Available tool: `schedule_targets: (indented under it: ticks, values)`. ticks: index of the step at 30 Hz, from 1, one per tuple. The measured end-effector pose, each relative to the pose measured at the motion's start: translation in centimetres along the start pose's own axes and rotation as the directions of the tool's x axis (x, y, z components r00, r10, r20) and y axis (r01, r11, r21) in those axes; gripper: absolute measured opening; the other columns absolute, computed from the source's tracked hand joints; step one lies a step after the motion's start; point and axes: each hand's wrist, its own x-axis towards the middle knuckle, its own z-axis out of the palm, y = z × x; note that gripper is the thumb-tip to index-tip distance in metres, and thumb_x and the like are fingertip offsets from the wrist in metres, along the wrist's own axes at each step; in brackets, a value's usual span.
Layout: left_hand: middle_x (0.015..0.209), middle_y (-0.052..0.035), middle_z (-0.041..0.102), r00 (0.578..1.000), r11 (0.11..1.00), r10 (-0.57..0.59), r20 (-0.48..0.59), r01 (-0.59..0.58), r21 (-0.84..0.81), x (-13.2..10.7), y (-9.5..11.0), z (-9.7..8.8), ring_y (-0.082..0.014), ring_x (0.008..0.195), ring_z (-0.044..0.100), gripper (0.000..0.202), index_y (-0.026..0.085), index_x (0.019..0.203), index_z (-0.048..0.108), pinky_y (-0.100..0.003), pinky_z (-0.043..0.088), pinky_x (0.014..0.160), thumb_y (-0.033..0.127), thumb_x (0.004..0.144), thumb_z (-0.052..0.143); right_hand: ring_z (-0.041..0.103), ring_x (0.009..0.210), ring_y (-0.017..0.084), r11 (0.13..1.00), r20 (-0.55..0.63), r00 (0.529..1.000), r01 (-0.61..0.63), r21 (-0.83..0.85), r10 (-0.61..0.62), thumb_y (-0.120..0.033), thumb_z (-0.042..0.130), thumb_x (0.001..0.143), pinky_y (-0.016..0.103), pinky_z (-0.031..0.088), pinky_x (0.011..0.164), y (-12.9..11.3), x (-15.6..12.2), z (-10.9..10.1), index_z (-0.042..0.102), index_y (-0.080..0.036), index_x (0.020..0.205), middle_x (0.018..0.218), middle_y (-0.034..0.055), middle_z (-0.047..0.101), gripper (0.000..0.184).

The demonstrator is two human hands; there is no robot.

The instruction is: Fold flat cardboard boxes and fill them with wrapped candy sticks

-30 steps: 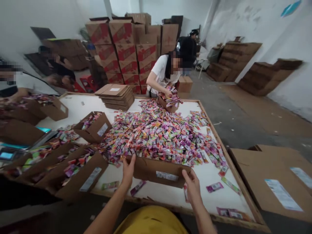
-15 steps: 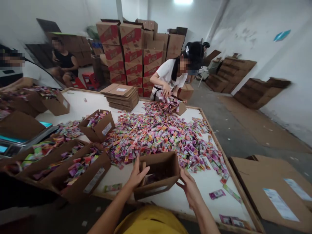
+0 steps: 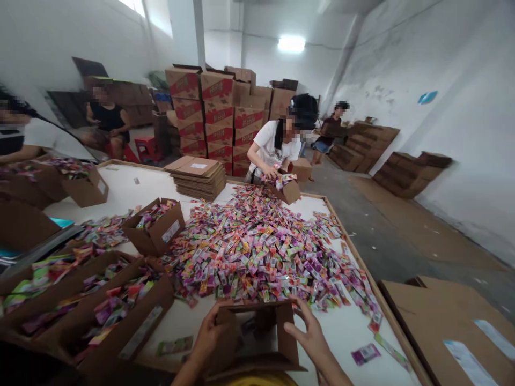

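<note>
Two bare hands hold an open box low over the near edge of a white table, just in front of a bright heap of packets. The left hand grips the left end, fingers curled around the far corner; the right hand grips the opposite end, thumb on the wall and fingers spread near the top edge. A pale patch shows inside, though whether it is the box's bottom or the tabletop beyond is hard to tell. Good handling here likely means even pressure at both ends, since a hard squeeze could buckle the thin walls, and thumbs kept off the opening.

Filled cartons line the table's left side, and flat cardboard sits stacked at the far edge. Across the heap, a co-worker in a white shirt has a hand on packets in a tilted carton. Red-printed cases rise behind, beneath a lit ceiling lamp. A seated person occupies the back left; folded cardboard leans beside the table, at right, above a grey floor.
</note>
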Motion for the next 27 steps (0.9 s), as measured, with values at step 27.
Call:
schedule_targets:
  ticks: [27]
  values:
    - [0.103,-0.0046,0.077,0.734,0.611,-0.151,0.662,-0.457,0.646,-1.4,7.6,4.0,-0.0225,0.098,0.068,0.036,0.023,0.104,0.074,-0.04,0.04,0.105,0.036,0.097,0.041,0.055,0.109,0.027,0.783,0.557,0.824,0.413,-0.465,-0.103,-0.061,0.084,0.058,0.039,0.04,0.096,-4.3,1.7,2.8,0.075,-0.028,0.108,0.109,0.0056,0.068,0.061]
